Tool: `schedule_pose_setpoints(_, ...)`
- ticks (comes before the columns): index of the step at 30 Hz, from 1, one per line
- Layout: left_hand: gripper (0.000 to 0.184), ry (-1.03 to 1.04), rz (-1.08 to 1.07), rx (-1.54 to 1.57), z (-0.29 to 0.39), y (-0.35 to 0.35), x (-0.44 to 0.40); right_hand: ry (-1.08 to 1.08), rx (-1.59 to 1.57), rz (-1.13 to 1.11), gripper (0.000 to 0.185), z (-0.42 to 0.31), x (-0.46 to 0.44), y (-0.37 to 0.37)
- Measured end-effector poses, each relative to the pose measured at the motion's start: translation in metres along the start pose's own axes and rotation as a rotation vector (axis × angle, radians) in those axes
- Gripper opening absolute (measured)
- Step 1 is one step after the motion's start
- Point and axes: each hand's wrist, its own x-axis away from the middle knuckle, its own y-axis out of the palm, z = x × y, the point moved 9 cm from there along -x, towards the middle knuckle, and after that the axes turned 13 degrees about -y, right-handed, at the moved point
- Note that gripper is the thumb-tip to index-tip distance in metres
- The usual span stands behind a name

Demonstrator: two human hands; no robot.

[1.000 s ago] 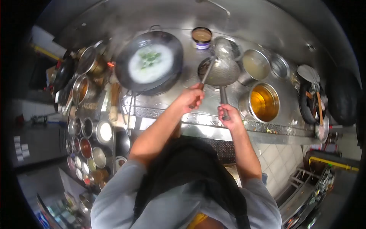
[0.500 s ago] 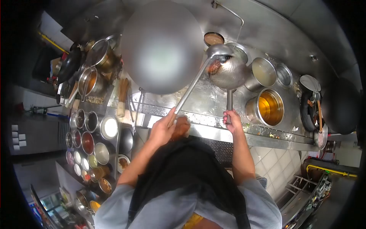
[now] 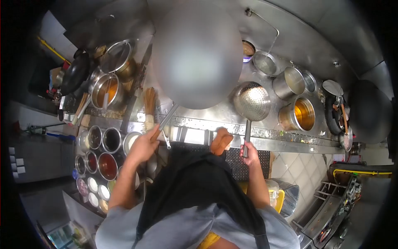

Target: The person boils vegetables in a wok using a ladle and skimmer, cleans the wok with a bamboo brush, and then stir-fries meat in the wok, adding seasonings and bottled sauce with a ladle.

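My left hand (image 3: 143, 147) is closed around the handle of a long metal ladle (image 3: 168, 118). The ladle's far end disappears behind a blurred grey round patch, so its bowl is hidden. In my right hand (image 3: 251, 153) is the handle of a perforated strainer (image 3: 252, 101), its round bowl held over the steel counter. No food shows in the strainer. Between my hands, a brown-orange cloth (image 3: 221, 141) lies on the counter's front edge. A bamboo brush (image 3: 149, 101) stands just beyond my left hand.
To the right are a pot of amber oil (image 3: 304, 114), a pot of pale liquid (image 3: 290, 81) and a black wok (image 3: 369, 112). At left stand a pot with orange liquid (image 3: 105, 91) and several seasoning containers (image 3: 108, 166). A thin water pipe (image 3: 273, 35) hangs over a bowl at the back.
The ladle, earlier with its bowl at the strainer, has swung left with my left hand. Reddish-brown food seen in the strainer before no longer shows there. The strainer sits slightly lower.
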Motion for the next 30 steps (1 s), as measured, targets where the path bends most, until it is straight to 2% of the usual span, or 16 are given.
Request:
schedule_pose_setpoints(1,0.063,-0.005,0.006,-0.036,-0.008,-0.002,-0.015,-0.046,0.041,0.026,0.016,-0.003,-0.003,0.006)
schedule_pose_setpoints(5,0.064,-0.095,0.066,-0.230,-0.034,0.020,-0.089,-0.098,0.216,0.035,0.018,-0.005,-0.018,0.019)
schedule_pose_setpoints(9,0.066,0.024,0.185,0.227,-0.030,0.028,-0.101,-0.105,0.301,0.063,0.021,-0.007,-0.007,0.020)
schedule_pose_setpoints(12,0.066,0.105,0.274,0.349,-0.033,0.025,-0.118,-0.267,0.260,0.140,0.027,-0.004,0.005,0.011)
schedule_pose_setpoints(15,0.066,0.129,0.347,0.263,-0.031,0.014,-0.151,-0.292,0.194,0.205,0.031,-0.010,0.005,0.005)
schedule_pose_setpoints(18,0.068,-0.101,0.010,0.501,-0.022,0.019,-0.171,-0.286,0.225,0.223,0.029,-0.020,-0.014,-0.003)
schedule_pose_setpoints(21,0.069,-0.024,-0.108,0.494,-0.016,0.022,-0.184,-0.283,0.253,0.220,0.028,-0.028,-0.034,-0.011)
schedule_pose_setpoints(24,0.067,-0.005,-0.137,0.275,-0.019,0.012,-0.178,-0.327,0.225,0.322,0.031,-0.036,-0.025,-0.021)
schedule_pose_setpoints(25,0.066,0.118,-0.052,0.203,-0.022,0.001,-0.177,-0.376,0.300,0.488,0.034,-0.034,-0.021,-0.044)
schedule_pose_setpoints(27,0.065,0.359,0.112,0.053,-0.032,-0.014,-0.166,-0.445,0.296,0.568,0.031,-0.019,-0.013,-0.081)
schedule_pose_setpoints(29,0.065,0.213,0.154,-0.215,-0.028,-0.039,-0.136,-0.319,0.395,0.549,0.044,0.024,-0.011,-0.137)
schedule_pose_setpoints(30,0.065,0.141,0.173,-0.348,-0.024,-0.053,-0.118,-0.317,0.467,0.516,0.032,0.039,0.006,-0.142)
